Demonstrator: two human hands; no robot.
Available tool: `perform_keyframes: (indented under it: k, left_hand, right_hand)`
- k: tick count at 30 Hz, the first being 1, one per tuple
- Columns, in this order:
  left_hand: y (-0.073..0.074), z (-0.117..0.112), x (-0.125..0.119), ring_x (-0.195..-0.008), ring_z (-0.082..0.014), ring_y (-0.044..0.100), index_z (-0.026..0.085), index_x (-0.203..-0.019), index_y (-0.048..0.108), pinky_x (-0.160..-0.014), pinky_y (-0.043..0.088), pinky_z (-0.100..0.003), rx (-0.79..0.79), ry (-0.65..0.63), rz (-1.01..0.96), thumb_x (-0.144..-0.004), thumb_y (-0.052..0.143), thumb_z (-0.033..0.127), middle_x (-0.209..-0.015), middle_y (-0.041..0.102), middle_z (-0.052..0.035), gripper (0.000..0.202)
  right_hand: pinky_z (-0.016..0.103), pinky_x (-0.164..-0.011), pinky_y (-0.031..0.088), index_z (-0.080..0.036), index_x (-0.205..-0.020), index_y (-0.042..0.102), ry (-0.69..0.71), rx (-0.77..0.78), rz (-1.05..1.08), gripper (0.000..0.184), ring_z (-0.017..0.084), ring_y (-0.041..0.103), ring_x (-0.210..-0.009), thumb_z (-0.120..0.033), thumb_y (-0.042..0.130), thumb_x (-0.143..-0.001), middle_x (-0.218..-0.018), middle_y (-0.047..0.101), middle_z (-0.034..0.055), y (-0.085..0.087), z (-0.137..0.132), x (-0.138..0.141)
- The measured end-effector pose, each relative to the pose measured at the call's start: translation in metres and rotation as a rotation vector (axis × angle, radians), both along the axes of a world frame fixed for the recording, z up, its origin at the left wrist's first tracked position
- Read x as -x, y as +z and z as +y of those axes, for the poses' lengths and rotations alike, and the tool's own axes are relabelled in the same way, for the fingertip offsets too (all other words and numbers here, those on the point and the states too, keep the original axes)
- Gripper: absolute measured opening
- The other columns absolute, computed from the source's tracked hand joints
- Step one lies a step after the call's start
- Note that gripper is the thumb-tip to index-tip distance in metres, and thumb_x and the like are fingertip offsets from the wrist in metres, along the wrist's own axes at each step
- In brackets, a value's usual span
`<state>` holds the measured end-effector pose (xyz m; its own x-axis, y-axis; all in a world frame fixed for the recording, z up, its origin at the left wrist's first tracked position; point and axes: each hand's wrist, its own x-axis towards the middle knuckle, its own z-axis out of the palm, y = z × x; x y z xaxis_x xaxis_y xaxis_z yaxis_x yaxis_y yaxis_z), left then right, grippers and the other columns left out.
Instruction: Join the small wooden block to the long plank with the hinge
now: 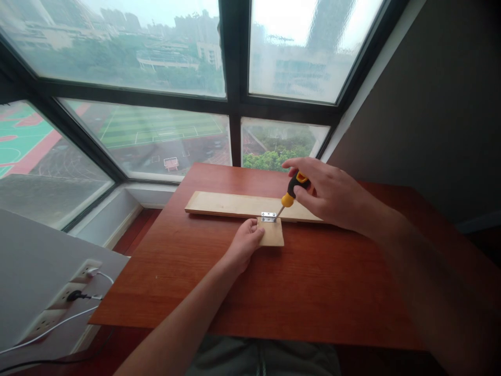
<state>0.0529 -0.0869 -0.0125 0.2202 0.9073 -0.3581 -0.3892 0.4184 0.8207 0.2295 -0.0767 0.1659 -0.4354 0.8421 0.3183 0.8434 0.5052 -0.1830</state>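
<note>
My left hand (247,241) pinches the left edge of a small square wooden piece (273,237), thumb on top. A silver metal hinge (268,214) joins this piece to a long pale wooden board (223,203) lying behind it. In my right hand (329,190) is a yellow and black screwdriver (288,200), its fingers around the handle. The screwdriver slants down to the left, and its tip meets the right side of the hinge. Whether a screw sits under the tip is too small to tell. My right hand and forearm cover the board's right end.
The boards rest on a reddish-brown wooden table (176,282). Large dark-framed windows (235,104) stand behind it. At lower left, wall sockets (64,295) hold plugs with a white cable (50,329) and a black one. A dark wall (422,115) rises on the right.
</note>
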Motion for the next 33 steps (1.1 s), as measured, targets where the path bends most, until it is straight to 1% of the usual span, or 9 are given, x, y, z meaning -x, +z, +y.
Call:
perform_keyframes:
  k: [3,7,11,13,18,24,29,31,33]
  left_hand:
    - [0.0001,0.0,-0.0001,-0.072,-0.0148,0.066,0.014,-0.096,0.057,-0.067,0.05,-0.024,-0.004,0.006,-0.003,-0.072,0.078,0.023,-0.086,0.072,-0.0076,0.033]
    - [0.0001,-0.0002,-0.0001,-0.073,-0.0156,0.067,0.014,-0.095,0.058,-0.068,0.05,-0.025,-0.004,0.004,-0.009,-0.071,0.079,0.024,-0.085,0.072,-0.0077,0.035]
    - [0.0002,-0.0003,-0.0001,-0.072,-0.0149,0.067,0.014,-0.095,0.057,-0.067,0.051,-0.024,0.001,0.003,-0.011,-0.071,0.078,0.022,-0.086,0.072,-0.0072,0.033]
    - [0.0003,-0.0002,-0.0002,-0.071,-0.0148,0.067,0.014,-0.094,0.057,-0.067,0.051,-0.024,0.002,0.005,-0.013,-0.071,0.078,0.022,-0.086,0.072,-0.0071,0.032]
    - [0.0004,0.0,-0.0004,-0.074,-0.0168,0.068,0.014,-0.094,0.057,-0.067,0.051,-0.026,-0.001,0.004,-0.006,-0.07,0.079,0.023,-0.086,0.072,-0.0079,0.034]
    - [0.0001,-0.0001,-0.0003,-0.073,-0.016,0.068,0.014,-0.095,0.058,-0.067,0.051,-0.025,0.001,0.009,-0.004,-0.071,0.078,0.022,-0.086,0.072,-0.0079,0.033]
    - [-0.0012,0.0,-0.0005,-0.073,-0.0156,0.067,0.013,-0.096,0.057,-0.067,0.051,-0.024,0.005,0.009,0.0,-0.072,0.077,0.021,-0.086,0.072,-0.0078,0.031]
    - [-0.0012,0.0,-0.0006,-0.072,-0.0152,0.067,0.013,-0.096,0.057,-0.067,0.051,-0.024,0.005,0.007,0.001,-0.074,0.076,0.02,-0.086,0.072,-0.0079,0.03]
    - [-0.0004,-0.0003,-0.0004,-0.072,-0.0147,0.067,0.014,-0.096,0.057,-0.067,0.051,-0.024,0.005,0.007,0.0,-0.074,0.075,0.02,-0.086,0.072,-0.0077,0.03]
  right_hand:
    - [0.03,-0.067,0.044,-0.021,-0.126,0.056,-0.024,-0.029,-0.04,0.038,0.02,0.064,-0.082,-0.031,0.049,-0.091,-0.107,0.07,0.0069,0.002,-0.0005,-0.0003]
    - [0.03,-0.058,0.038,-0.022,-0.112,0.062,-0.19,-0.099,-0.13,0.036,0.022,0.063,-0.071,-0.049,0.05,-0.091,-0.087,0.071,0.0054,0.0016,0.0002,0.0009]
    - [0.029,-0.065,0.044,-0.021,-0.126,0.055,-0.05,0.035,-0.024,0.041,0.019,0.064,-0.078,-0.033,0.054,-0.086,-0.11,0.069,0.007,0.0048,-0.001,-0.0002]
    - [0.028,-0.066,0.045,-0.021,-0.13,0.052,0.015,0.086,-0.007,0.046,0.018,0.064,-0.08,-0.026,0.055,-0.084,-0.113,0.069,0.0069,0.0058,-0.0008,-0.0007]
    - [0.031,-0.059,0.04,-0.02,-0.122,0.057,-0.166,-0.07,-0.151,0.042,0.024,0.065,-0.075,-0.044,0.054,-0.088,-0.09,0.071,0.0069,0.0016,0.0035,-0.0004]
    - [0.028,-0.063,0.043,-0.023,-0.132,0.049,-0.008,0.057,-0.061,0.048,0.02,0.066,-0.081,-0.031,0.056,-0.085,-0.101,0.071,0.0049,0.0027,0.0029,-0.0022]
    - [0.031,-0.058,0.04,-0.021,-0.118,0.06,-0.221,-0.107,-0.201,0.042,0.026,0.065,-0.071,-0.05,0.055,-0.087,-0.082,0.071,0.0069,0.0015,0.0024,0.0014]
    - [0.032,-0.059,0.041,-0.022,-0.12,0.058,-0.214,-0.09,-0.162,0.044,0.026,0.066,-0.075,-0.05,0.056,-0.087,-0.088,0.072,0.0072,0.0012,0.0021,0.0011]
    - [0.03,-0.064,0.045,-0.023,-0.127,0.053,-0.103,-0.013,-0.061,0.045,0.024,0.067,-0.086,-0.039,0.058,-0.086,-0.107,0.071,0.0074,0.0017,0.0016,-0.0006]
